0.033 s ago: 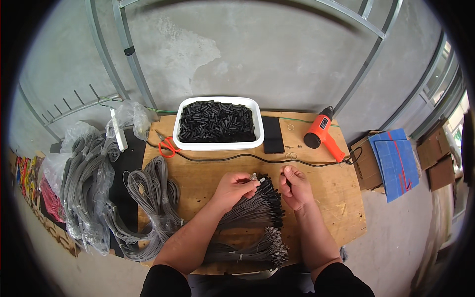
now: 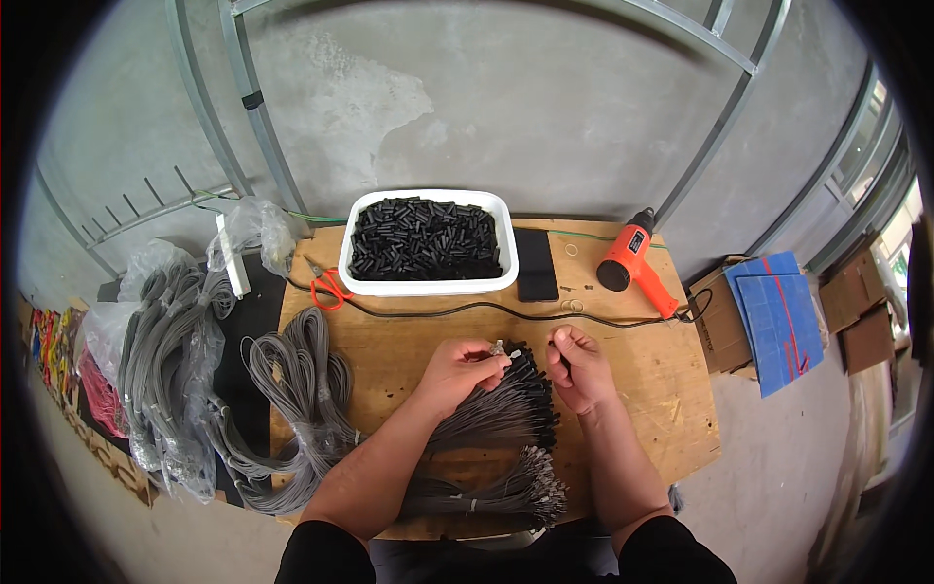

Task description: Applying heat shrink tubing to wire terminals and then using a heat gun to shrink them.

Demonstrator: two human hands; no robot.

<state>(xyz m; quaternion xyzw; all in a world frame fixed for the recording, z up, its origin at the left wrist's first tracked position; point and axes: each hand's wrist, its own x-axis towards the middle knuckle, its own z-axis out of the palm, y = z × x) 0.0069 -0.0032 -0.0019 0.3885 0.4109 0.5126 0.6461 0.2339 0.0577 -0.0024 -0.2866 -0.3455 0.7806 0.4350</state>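
Some white tips [image 2: 515, 354] poke out of the pinching left hand [image 2: 461, 374], midway between the side edges of the table [image 2: 652, 380], and the right hand [image 2: 584, 372] near it pinches a little black piece [image 2: 564, 361].

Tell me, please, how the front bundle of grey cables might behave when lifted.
The bundle would probably sag: its cables look thin. The white tie may keep them together, while the fanned-out ends could spread.
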